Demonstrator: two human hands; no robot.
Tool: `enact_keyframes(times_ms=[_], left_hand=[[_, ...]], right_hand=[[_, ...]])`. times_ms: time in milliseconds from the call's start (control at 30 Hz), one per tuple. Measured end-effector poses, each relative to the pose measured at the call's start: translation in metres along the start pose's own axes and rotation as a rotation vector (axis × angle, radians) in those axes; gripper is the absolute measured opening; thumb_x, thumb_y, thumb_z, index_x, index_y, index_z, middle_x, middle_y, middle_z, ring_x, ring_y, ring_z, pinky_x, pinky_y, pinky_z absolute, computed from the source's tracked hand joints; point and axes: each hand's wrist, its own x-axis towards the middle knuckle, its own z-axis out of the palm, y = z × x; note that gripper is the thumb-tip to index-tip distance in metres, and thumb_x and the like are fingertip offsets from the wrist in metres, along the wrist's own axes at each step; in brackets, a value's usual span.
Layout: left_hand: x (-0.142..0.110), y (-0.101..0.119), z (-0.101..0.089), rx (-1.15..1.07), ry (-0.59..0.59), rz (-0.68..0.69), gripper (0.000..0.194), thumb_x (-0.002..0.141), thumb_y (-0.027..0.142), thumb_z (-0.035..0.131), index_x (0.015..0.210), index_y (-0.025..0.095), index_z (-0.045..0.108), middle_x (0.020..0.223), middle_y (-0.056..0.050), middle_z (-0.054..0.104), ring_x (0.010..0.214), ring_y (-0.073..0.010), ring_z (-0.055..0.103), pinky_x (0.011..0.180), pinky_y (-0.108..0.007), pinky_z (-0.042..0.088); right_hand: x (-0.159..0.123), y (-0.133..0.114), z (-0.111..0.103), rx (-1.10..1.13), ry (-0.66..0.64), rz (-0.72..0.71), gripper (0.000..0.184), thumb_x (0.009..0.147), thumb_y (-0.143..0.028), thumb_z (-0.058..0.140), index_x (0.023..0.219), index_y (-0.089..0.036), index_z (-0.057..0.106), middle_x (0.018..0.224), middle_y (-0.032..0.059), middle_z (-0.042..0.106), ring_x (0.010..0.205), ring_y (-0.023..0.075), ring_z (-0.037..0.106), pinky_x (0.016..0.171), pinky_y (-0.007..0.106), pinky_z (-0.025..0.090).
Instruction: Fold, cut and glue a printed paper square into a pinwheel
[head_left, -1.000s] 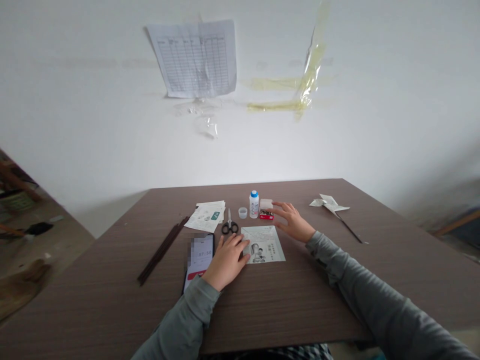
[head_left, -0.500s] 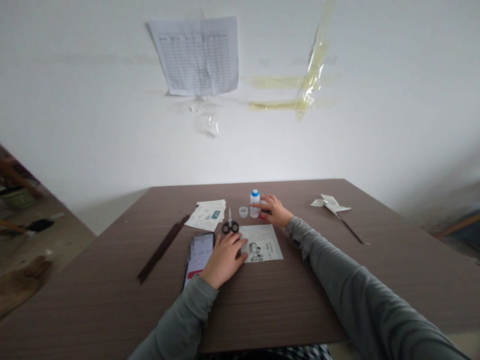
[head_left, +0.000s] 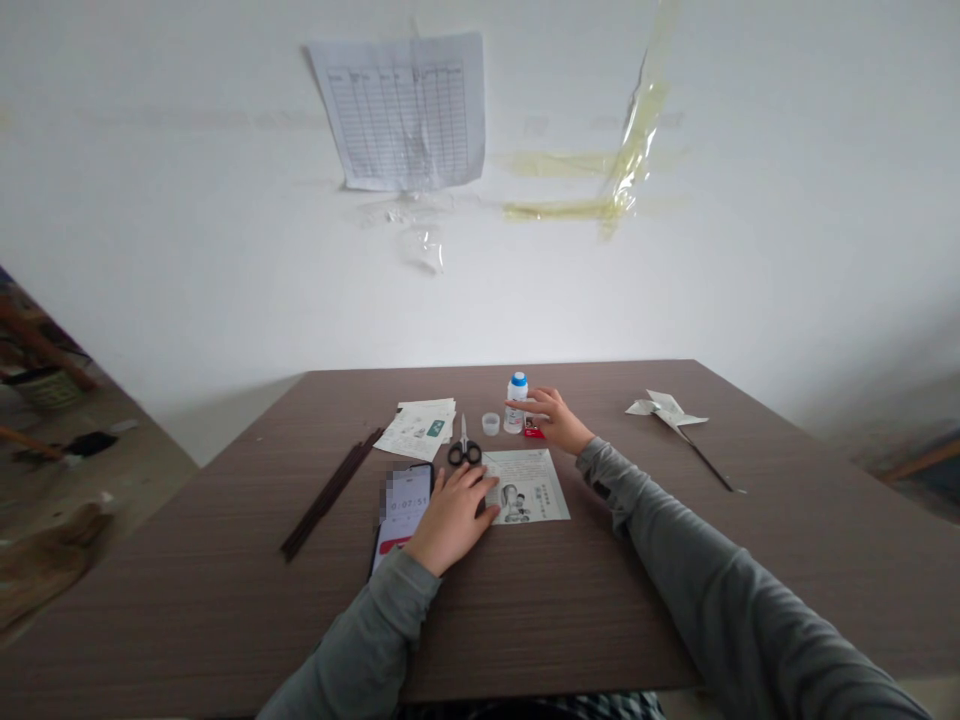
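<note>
My left hand (head_left: 454, 512) lies palm down with spread fingers, its fingertips on the left edge of a printed paper sheet (head_left: 551, 490). Beneath its wrist side is a phone (head_left: 405, 505) showing a timer. My right hand (head_left: 559, 420) reaches across to a small white bottle (head_left: 514, 415) with a blue cap; one digit crosses the bottle's front, the others are at its right side, partly hidden. The bottle is upright. Black-handled scissors (head_left: 464, 452) lie between the left fingertips and a small clear cup (head_left: 490, 425). A small red item (head_left: 533, 432) shows under my right hand.
Several printed papers (head_left: 416, 430) are stacked left of the scissors. Thin dark sticks (head_left: 330, 495) lie farther left. A paper pinwheel (head_left: 671, 410) on a dark stick rests at the right. The table (head_left: 525, 620) meets a white wall at the back.
My right hand and the bottle have shifted slightly, the bottle's top a little up and right. More of the red item shows. My left hand stays on the paper; the view shifted slightly.
</note>
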Motion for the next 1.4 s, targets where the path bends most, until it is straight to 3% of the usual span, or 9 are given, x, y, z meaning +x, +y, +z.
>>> enact_keyframes(times_ms=[133,267,400,533,733,967,1067,1200,1400], left_hand=[[0.001,-0.003,0.003,-0.003,0.016,0.021,0.051,0.118,0.020,0.080,0.166,0.032,0.090,0.187,-0.016,0.079,0.184,-0.0437,0.066,0.156,-0.083,0.045],[0.003,-0.003,0.006,0.007,0.027,0.024,0.049,0.117,0.019,0.081,0.164,0.030,0.091,0.186,-0.017,0.079,0.183,-0.0438,0.067,0.157,-0.082,0.044],[0.003,-0.002,0.010,-0.004,0.053,0.028,0.045,0.116,0.019,0.084,0.160,0.028,0.093,0.182,-0.018,0.082,0.180,-0.0443,0.069,0.157,-0.081,0.045],[0.001,-0.002,0.015,-0.031,0.110,0.069,0.039,0.113,0.023,0.090,0.152,0.029,0.097,0.172,-0.017,0.087,0.174,-0.0450,0.074,0.156,-0.081,0.047],[-0.002,0.002,0.015,-0.062,0.090,0.082,0.039,0.111,0.027,0.092,0.150,0.029,0.098,0.170,-0.018,0.088,0.173,-0.0472,0.074,0.157,-0.085,0.044],[-0.004,0.006,0.014,-0.072,0.077,0.089,0.042,0.112,0.029,0.090,0.154,0.027,0.097,0.169,-0.019,0.087,0.172,-0.0479,0.073,0.157,-0.087,0.042],[-0.004,0.005,0.015,-0.080,0.094,0.098,0.044,0.111,0.031,0.092,0.155,0.030,0.095,0.166,-0.017,0.088,0.170,-0.0474,0.073,0.156,-0.085,0.045],[-0.003,0.006,0.016,-0.072,0.074,0.101,0.046,0.109,0.034,0.095,0.154,0.027,0.095,0.163,-0.018,0.087,0.167,-0.0473,0.073,0.155,-0.081,0.046],[-0.001,0.008,0.017,-0.076,0.080,0.110,0.044,0.106,0.041,0.096,0.148,0.027,0.095,0.164,-0.018,0.085,0.164,-0.0493,0.073,0.152,-0.073,0.052]], right_hand=[[-0.010,0.003,-0.010,0.033,0.073,-0.045,0.086,0.103,0.000,0.060,0.171,-0.043,0.089,0.171,0.0083,0.087,0.162,0.0397,0.068,0.149,0.073,0.052],[-0.032,0.008,-0.021,0.023,0.138,-0.052,0.079,0.108,-0.002,0.062,0.171,-0.041,0.090,0.164,0.0101,0.091,0.159,0.0390,0.071,0.150,0.071,0.052],[-0.056,0.012,-0.028,-0.039,0.210,0.017,0.071,0.111,-0.008,0.070,0.167,-0.045,0.092,0.149,0.0108,0.095,0.154,0.0417,0.073,0.145,0.071,0.057],[-0.077,0.015,-0.024,-0.049,0.312,0.113,0.070,0.104,-0.012,0.076,0.168,-0.036,0.093,0.138,0.0151,0.095,0.146,0.0447,0.077,0.139,0.071,0.062],[-0.096,0.020,-0.008,0.075,0.449,0.148,0.064,0.096,-0.025,0.080,0.156,-0.032,0.099,0.116,0.0118,0.089,0.120,0.0414,0.084,0.127,0.070,0.065],[-0.099,0.014,0.006,-0.002,0.492,0.147,0.042,0.108,-0.050,0.090,0.145,-0.034,0.101,0.105,0.0080,0.087,0.112,0.0394,0.083,0.135,0.075,0.058],[-0.099,0.015,0.010,-0.035,0.493,0.153,0.035,0.109,-0.062,0.092,0.122,-0.031,0.102,0.107,0.0104,0.088,0.115,0.0415,0.083,0.136,0.077,0.056],[-0.099,0.016,0.016,-0.022,0.466,0.139,0.042,0.109,-0.067,0.090,0.090,-0.030,0.092,0.104,0.0100,0.088,0.115,0.0413,0.084,0.137,0.079,0.055],[-0.098,0.007,0.019,0.024,0.377,0.086,0.039,0.114,-0.063,0.083,0.093,-0.031,0.090,0.100,0.0074,0.089,0.113,0.0395,0.085,0.138,0.081,0.055]])
